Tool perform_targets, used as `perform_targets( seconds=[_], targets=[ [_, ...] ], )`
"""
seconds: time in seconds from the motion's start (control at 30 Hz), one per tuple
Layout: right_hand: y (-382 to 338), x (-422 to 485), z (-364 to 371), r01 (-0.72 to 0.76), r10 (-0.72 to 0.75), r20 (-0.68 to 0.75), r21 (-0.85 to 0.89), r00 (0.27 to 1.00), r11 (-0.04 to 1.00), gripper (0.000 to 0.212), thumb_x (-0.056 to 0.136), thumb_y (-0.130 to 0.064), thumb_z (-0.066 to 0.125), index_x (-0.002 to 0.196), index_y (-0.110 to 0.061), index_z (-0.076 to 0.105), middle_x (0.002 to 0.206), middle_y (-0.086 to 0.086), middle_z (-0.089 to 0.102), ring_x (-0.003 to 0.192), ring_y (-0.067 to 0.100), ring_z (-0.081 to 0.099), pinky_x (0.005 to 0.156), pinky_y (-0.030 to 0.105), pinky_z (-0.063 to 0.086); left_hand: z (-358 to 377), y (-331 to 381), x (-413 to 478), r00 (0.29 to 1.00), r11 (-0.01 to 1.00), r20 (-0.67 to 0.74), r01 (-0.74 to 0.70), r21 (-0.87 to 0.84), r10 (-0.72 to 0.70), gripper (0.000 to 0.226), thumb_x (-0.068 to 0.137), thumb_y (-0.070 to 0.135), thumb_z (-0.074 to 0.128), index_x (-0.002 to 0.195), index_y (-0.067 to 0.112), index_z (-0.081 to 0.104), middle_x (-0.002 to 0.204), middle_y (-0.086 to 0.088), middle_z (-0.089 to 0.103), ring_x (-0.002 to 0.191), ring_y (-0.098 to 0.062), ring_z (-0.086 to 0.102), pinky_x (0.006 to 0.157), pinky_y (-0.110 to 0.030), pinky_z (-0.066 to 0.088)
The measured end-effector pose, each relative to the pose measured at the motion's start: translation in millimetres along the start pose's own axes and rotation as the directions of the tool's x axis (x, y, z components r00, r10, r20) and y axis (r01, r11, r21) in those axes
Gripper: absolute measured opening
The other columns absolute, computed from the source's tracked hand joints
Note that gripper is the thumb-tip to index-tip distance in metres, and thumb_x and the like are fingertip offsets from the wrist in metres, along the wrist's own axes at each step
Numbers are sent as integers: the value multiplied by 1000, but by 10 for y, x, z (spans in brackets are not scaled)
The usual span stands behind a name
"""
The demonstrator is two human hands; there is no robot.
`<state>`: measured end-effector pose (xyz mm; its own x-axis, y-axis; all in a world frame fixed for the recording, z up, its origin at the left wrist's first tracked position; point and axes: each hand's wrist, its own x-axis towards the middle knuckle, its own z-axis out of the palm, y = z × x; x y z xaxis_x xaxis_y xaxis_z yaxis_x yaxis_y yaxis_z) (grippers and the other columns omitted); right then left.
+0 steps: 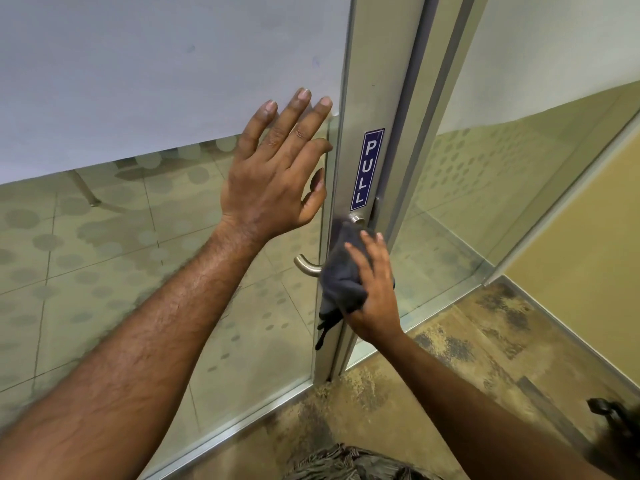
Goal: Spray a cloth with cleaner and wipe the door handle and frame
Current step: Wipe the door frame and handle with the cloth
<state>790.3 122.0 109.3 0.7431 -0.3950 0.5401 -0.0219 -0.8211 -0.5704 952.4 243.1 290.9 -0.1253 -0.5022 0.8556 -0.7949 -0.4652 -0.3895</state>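
Where the glass door meets its upright, the items stand as follows. Left hand: fingers straight and spread, palm laid flat against the glass pane just left of the door frame, holding nothing; fingertips overlap the lower edge of a white sheet covering the upper glass. Right hand: fingers curled over a bunched dark grey cloth, gripping it and pressing it to the frame at handle height; a loose end of the cloth hangs below the hand. Door handle: brushed metal lever, curved end showing left of the cloth, the rest covered by it; a round metal fitting sits just above the cloth. Sticker: blue, vertical, lettered PULL in white, fixed to the frame above the fitting. Floor: mottled tan and dark carpet. Lower right edge: a dark object, too blurred to identify.
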Motion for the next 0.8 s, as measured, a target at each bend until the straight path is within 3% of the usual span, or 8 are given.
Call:
perform_targets(
  seconds=[0.03, 0.1, 0.2, 0.27, 0.4, 0.6, 0.7, 0.8],
  targets=[
    [-16, 12, -9, -94, 100, -13, 253, 995, 963, 89, 84, -36, 70, 154, -44, 17, 169, -3, 6, 156, 23, 7, 122, 46, 20, -2, 2, 2, 1000, 1000, -1, -1, 1, 1, 28, 91, 29, 55, 113, 16, 65, 154, -7, 51, 145, -28, 45, 118, -48, 29],
    [-61, 61, -3, -302, 349, 58, 646, 935, 701, 85, 86, -17, 66, 157, -24, 19, 160, 12, 27, 145, 25, 34, 113, 28, 40, -4, 3, 0, 1000, 1000, -4, -1, 3, 1, 28, 91, 29, 55, 113, 15, 65, 154, -8, 51, 145, -28, 45, 119, -47, 29],
    [-203, 122, -43, -639, 740, 373, 762, 560, 100, 31, 91, -17, 59, 120, -5, 56, 106, 15, 62, 92, 19, 62, 72, 20, 55, -7, 0, 0, 1000, 1000, 0, -2, 17, 2, 29, 91, 29, 55, 114, 15, 65, 154, -7, 51, 145, -28, 45, 119, -47, 29],
    [-306, 157, -54, -615, 764, 469, 779, 443, -122, 25, 94, -29, 55, 101, -8, 65, 90, 12, 69, 84, 23, 66, 76, 31, 54, -10, 1, 4, 1000, 1000, 10, -5, 17, 5, 29, 91, 29, 55, 114, 15, 65, 155, -8, 50, 145, -28, 45, 119, -47, 28],
    [-479, 238, -70, -437, 733, 454, 868, 507, -235, 43, 91, -37, 52, 113, -3, 64, 96, 14, 66, 86, 28, 66, 85, 38, 51, -4, 1, -2, 1000, 1000, 18, -1, 7, 1, 29, 91, 29, 55, 114, 16, 65, 155, -8, 50, 145, -29, 44, 120, -48, 27],
    [-599, 148, -49, -368, 674, 488, 870, 555, -327, 42, 90, -42, 51, 108, -8, 67, 81, 11, 74, 70, 25, 74, 64, 33, 60, 8, -5, -2, 1000, 1000, 27, -2, -2, 2, 28, 91, 31, 55, 114, 16, 63, 156, -9, 48, 146, -30, 43, 120, -48, 25],
    [-670, 96, -64, -427, 657, 511, 852, 555, -303, 55, 84, -44, 57, 121, -5, 65, 89, 14, 74, 76, 27, 74, 67, 36, 61, 8, -7, -4, 999, 1000, 32, -1, -17, 1, 28, 91, 31, 55, 113, 16, 63, 156, -9, 49, 146, -30, 43, 120, -48, 26],
    [-676, 19, -149, -637, 658, 550, 759, 515, -136, 43, 85, -42, 60, 115, -12, 66, 92, 11, 76, 87, 26, 73, 70, 35, 59, 6, 1, -7, 1000, 1000, 18, -10, -23, 10, 26, 91, 30, 56, 112, 16, 63, 155, -8, 50, 145, -30, 44, 118, -49, 28]
  ],
)
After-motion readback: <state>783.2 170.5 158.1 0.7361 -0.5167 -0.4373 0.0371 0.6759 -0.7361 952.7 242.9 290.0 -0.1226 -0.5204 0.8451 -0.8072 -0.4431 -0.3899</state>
